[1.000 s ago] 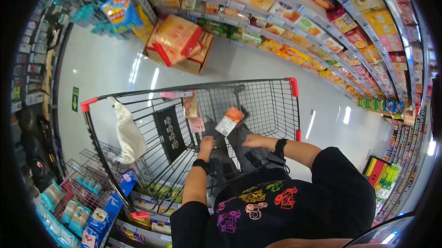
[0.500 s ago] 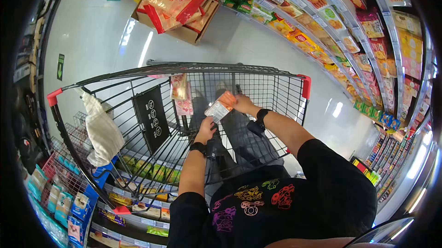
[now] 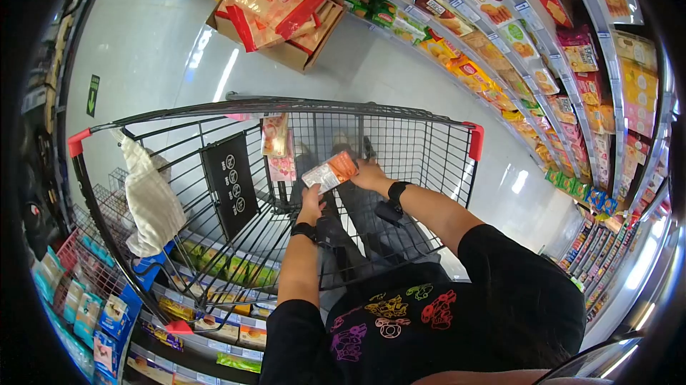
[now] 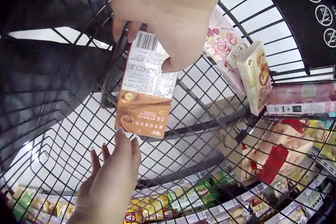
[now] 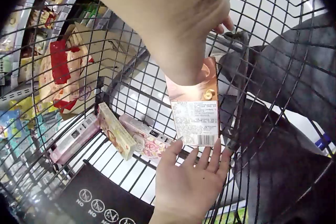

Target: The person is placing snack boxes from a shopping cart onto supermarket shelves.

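Note:
Both hands hold a flat orange-and-white box over the shopping cart basket, one at each end. Its text-covered back, with a barcode, faces up. My left hand grips the white barcode end, thumb against the printed face in the left wrist view. At the orange end, my right hand pinches the box, its fingertips right at the edge. Several other boxes stand at the cart's side: a cream one, a pink floral one and a pink one.
Wire walls of the cart surround the hands. A black sign panel and a white cloth bag are on its left. Beyond it sits a carton of red-and-cream packs. Snack shelves line the right side.
One second ago the box was apart from both hands. Half a second ago both hands held it. Since then it has moved slightly left and down, tilting flatter.

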A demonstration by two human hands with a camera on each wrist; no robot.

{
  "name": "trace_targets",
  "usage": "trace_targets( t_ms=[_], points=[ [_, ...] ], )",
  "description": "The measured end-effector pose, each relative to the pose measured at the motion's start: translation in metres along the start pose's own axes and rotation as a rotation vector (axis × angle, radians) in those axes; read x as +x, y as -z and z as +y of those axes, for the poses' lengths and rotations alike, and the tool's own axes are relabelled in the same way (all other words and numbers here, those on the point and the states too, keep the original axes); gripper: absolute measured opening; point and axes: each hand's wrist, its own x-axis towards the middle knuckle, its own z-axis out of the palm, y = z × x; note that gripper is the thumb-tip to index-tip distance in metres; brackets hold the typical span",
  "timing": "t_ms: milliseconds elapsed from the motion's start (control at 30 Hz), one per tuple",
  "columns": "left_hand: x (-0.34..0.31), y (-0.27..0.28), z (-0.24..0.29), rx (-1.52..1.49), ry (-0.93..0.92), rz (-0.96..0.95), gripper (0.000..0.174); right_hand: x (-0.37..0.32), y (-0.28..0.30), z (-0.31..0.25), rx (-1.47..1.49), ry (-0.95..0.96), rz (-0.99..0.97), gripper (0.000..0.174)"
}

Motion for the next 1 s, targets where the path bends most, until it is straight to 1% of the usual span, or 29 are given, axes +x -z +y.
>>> trace_targets(
  t_ms=[33,67,133,233,333,400,433,500,567,633,667,733,767,800,833,867,900,933,967,1000],
  points=[
    [0.008,0.004,-0.006,0.008,-0.038,0.008,0.051,0.012,-0.01,0.005,-0.026,0.018,-0.028,0.077],
    [0.016,0.008,-0.011,-0.015,-0.005,-0.022,0.049,0.023,-0.019,0.01,-0.052,0.037,-0.054,0.077],
    [0.02,0.01,-0.011,-0.06,0.055,-0.085,0.044,0.027,-0.027,0.01,0.025,0.022,-0.049,0.079],
    [0.016,0.009,-0.012,-0.094,0.105,-0.078,0.036,0.028,-0.031,0.01,0.077,0.035,-0.029,0.081],
    [0.021,0.008,-0.017,-0.168,0.203,-0.071,0.034,0.036,-0.037,0.018,0.057,0.074,-0.013,0.082],
    [0.026,0.007,-0.021,-0.2,0.28,-0.03,0.033,0.047,-0.05,0.03,0.032,0.095,0.06,0.077],
    [0.024,0.005,-0.02,-0.216,0.318,-0.01,0.033,0.048,-0.055,0.033,0.02,0.101,0.13,0.071],
    [0.014,0.003,-0.018,-0.198,0.288,-0.027,0.031,0.052,-0.06,0.04,-0.002,0.119,0.196,0.066],
    [0.004,-0.002,-0.015,-0.191,0.25,-0.013,0.03,0.056,-0.062,0.047,-0.021,0.144,0.187,0.067],
    [0.012,-0.001,-0.024,-0.192,0.198,0.033,0.029,0.023,-0.036,0.03,-0.025,0.151,0.188,0.062],
    [0.016,-0.001,-0.031,-0.068,0.12,0.046,0.028,0.01,-0.025,0.023,-0.025,0.156,0.19,0.06],
    [0.003,-0.008,-0.029,0.181,-0.043,0.071,0.027,0.009,-0.025,0.03,0.221,0.283,0.024,0.066],
    [-0.001,-0.015,-0.026,-0.019,0.057,0.128,0.028,0.009,-0.024,0.032,0.341,0.35,-0.056,0.07],
    [-0.002,-0.013,-0.035,0.099,-0.076,0.083,0.028,0.003,-0.022,0.032,0.391,0.329,-0.038,0.067],
    [-0.019,-0.017,-0.033,0.212,-0.214,0.053,0.027,-0.008,-0.024,0.032,0.439,0.308,-0.021,0.064],
    [-0.03,-0.029,-0.028,-0.093,0.023,0.153,0.028,-0.02,-0.027,0.032,0.488,0.29,-0.003,0.061],
    [-0.023,-0.019,-0.039,-0.102,0.013,0.027,0.028,-0.016,-0.036,0.04,0.528,0.349,0.017,0.059],
    [-0.039,-0.017,-0.036,-0.107,0.006,-0.098,0.028,-0.023,-0.034,0.038,0.566,0.41,0.035,0.057],
    [-0.052,-0.02,-0.033,-0.23,0.127,-0.08,0.028,-0.034,-0.029,0.042,0.591,0.461,0.006,0.058],
    [-0.06,-0.021,-0.032,-0.252,0.113,-0.097,0.028,-0.056,-0.015,0.038,0.613,0.514,-0.021,0.059]
  ],
)
